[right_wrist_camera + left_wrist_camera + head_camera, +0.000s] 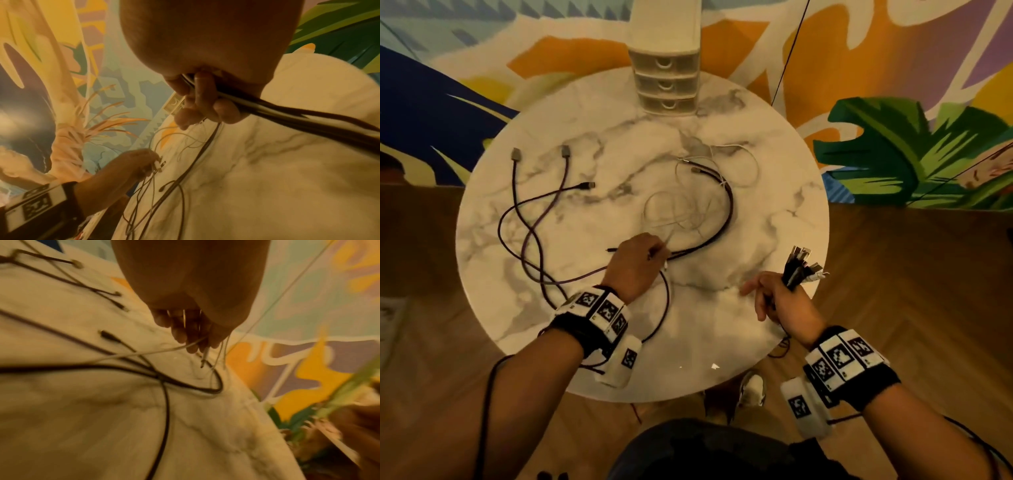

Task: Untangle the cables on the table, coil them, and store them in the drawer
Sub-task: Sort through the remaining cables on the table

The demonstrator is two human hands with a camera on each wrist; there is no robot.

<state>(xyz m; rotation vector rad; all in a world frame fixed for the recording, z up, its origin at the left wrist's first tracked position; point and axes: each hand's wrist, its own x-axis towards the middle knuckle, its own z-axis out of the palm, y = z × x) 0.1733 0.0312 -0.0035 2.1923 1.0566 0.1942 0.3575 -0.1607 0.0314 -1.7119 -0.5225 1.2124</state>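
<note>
Cables: left hand point(635, 263) pinches thin white cord point(144, 353); right hand point(784, 301) grips stiff plug bundle point(799, 265).

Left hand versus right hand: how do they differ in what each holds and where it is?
The left hand is low over the marble table among the loose cables, pinching a thin white cable; the right hand is near the table's edge, gripping a bundle of cable ends whose plugs stick up. The left holds thin strands, the right a thick bunch. Both wear marker-covered wristbands.
</note>
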